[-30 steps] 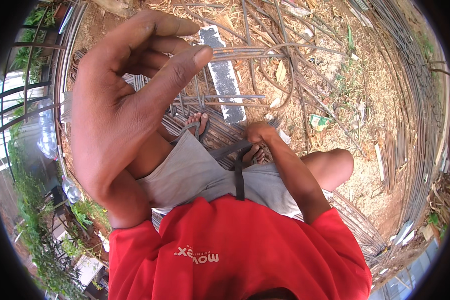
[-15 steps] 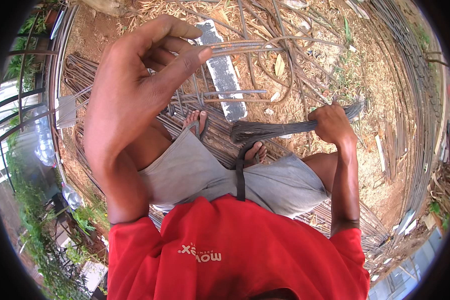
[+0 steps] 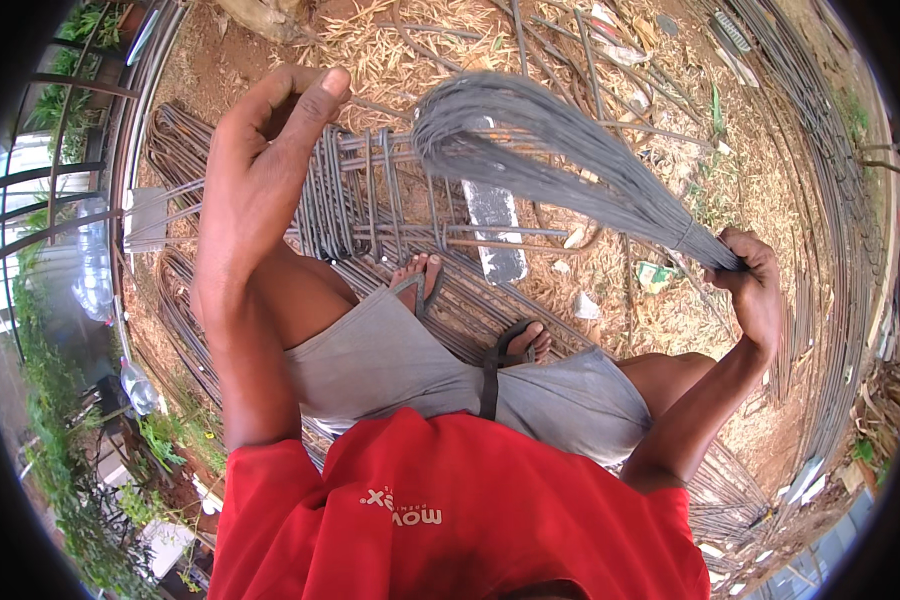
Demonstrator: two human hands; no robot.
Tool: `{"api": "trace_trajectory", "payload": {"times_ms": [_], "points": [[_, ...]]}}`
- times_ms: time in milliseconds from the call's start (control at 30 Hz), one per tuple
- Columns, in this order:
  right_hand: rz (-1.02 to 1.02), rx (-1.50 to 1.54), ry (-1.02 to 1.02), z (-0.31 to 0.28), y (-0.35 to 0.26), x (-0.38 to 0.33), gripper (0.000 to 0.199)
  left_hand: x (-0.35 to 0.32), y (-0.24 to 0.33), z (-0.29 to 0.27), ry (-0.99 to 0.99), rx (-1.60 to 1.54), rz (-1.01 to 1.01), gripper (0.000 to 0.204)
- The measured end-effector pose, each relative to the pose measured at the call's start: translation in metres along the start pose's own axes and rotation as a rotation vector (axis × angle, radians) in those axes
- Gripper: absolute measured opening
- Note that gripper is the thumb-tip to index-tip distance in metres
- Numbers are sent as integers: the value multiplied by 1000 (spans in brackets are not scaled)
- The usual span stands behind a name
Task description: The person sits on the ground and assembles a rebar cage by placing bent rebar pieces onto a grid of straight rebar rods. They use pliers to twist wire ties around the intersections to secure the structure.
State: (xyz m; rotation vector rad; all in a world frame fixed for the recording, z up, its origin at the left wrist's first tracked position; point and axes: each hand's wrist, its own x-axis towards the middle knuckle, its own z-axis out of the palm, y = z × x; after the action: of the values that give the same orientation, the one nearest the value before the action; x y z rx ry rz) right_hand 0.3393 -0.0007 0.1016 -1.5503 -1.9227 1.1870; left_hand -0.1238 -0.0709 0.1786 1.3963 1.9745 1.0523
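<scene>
My right hand [image 3: 752, 285] is closed round the narrow bound end of a bundle of thin grey tie wire [image 3: 560, 150]. The bundle's wide looped end reaches up and left over the ground, above a row of bent steel stirrups [image 3: 335, 195] set on long bars. My left hand [image 3: 265, 150] is raised at the left, beside the stirrups. Its fingers are curled with the thumb against them; what they hold, if anything, is hidden.
Long steel bars [image 3: 470, 335] lie under my sandalled feet. A paint-splashed dark board [image 3: 494, 232] rests on the straw-strewn soil. More bars [image 3: 820, 200] run along the right. At the left are a metal grille [image 3: 40, 200], plastic bottles [image 3: 92, 265] and plants.
My right hand has moved right and slightly down, and the wire bundle has swung up with its loop spread wider. My left hand has shifted slightly down, its thumb closing toward the fingers.
</scene>
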Motion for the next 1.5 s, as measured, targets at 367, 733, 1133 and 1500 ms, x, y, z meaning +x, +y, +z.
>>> {"api": "trace_trajectory", "payload": {"times_ms": [367,733,1133,1500], "points": [[-23,153,152,43,27,39,13,45,4,6,-107,-544,-50,110],[8,131,212,50,13,48,16,96,10,27,-140,-530,25,104],[-29,-39,331,64,-6,43,8,96,-16,48,165,-325,249,98],[-64,-128,365,58,1,40,10,104,-14,35,255,121,308,39]]}}
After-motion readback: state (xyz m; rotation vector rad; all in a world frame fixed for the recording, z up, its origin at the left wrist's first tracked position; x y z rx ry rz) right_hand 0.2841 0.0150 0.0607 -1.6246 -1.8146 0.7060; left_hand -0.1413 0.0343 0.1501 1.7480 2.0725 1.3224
